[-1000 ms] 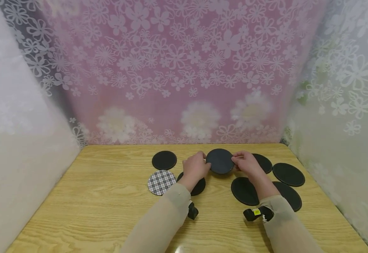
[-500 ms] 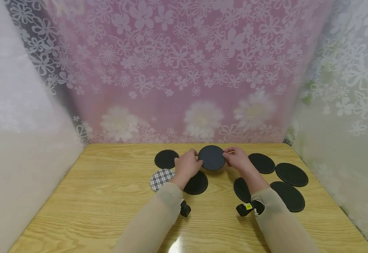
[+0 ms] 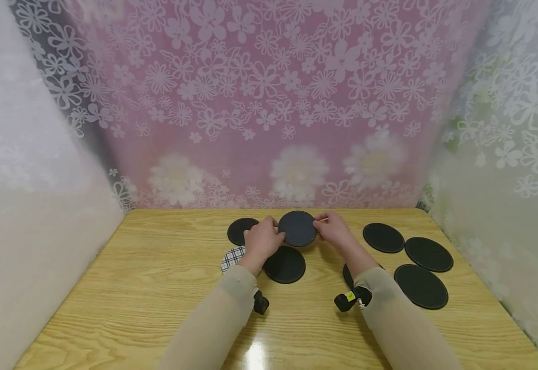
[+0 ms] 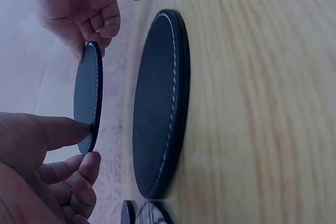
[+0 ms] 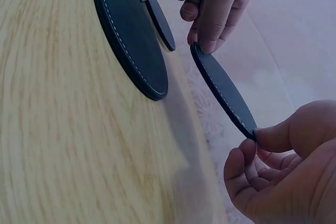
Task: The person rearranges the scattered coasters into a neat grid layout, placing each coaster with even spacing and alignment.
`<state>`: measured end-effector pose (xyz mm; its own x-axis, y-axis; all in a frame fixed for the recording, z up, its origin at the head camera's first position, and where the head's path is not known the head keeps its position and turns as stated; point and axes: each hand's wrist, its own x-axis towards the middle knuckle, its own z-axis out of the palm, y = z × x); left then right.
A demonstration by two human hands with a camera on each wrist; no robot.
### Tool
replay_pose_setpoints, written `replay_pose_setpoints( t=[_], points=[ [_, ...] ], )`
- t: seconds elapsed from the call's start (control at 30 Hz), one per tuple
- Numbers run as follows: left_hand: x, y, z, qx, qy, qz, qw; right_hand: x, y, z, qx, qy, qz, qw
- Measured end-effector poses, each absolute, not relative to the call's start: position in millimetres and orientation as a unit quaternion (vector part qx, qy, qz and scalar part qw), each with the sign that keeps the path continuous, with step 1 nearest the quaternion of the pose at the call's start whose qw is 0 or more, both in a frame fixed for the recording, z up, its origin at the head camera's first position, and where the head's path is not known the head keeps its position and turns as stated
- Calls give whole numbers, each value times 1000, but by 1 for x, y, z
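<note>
Between both hands a round black coaster [image 3: 297,228] with pale edge stitching is held up off the table. My left hand [image 3: 262,239] pinches its left edge between thumb and fingers. The opposite edge is pinched by my right hand [image 3: 335,231]. In the left wrist view the held coaster [image 4: 88,98] stands apart from the wood, beside a second black coaster [image 4: 161,103] that lies flat. That flat coaster [image 3: 285,264] is just in front of the held one. A plaid coaster [image 3: 233,258] is partly covered by my left hand, and another black coaster [image 3: 241,231] lies behind it.
On the right side of the wooden table [image 3: 158,308] lie several black coasters, among them a back one [image 3: 383,238], an outer one [image 3: 428,254] and a front one [image 3: 420,287]. Another coaster [image 3: 348,276] is partly hidden under my right forearm. A floral curtain [image 3: 269,103] hangs behind the table.
Both hands have moved left with the held coaster, bringing it behind the flat black coaster. The left hand now covers more of the plaid coaster, and the right hand has left the right-hand group.
</note>
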<state>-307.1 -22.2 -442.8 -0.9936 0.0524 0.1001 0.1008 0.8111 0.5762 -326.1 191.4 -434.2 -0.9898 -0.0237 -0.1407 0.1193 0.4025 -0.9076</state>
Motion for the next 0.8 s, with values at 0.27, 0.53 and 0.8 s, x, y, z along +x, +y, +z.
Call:
replay_pose_setpoints(
  t=[0.27, 0.53, 0.8],
  points=[
    [-309, -31, -445, -28, -951, -305, 39, -334, 180, -441, 32, 843, -534, 59],
    [-313, -37, -448, -17, -952, -305, 33, -339, 171, -444, 35, 839, -539, 63],
    [-318, -42, -454, -12, -954, -298, 31, -342, 166, -447, 27, 844, -531, 66]
  ],
)
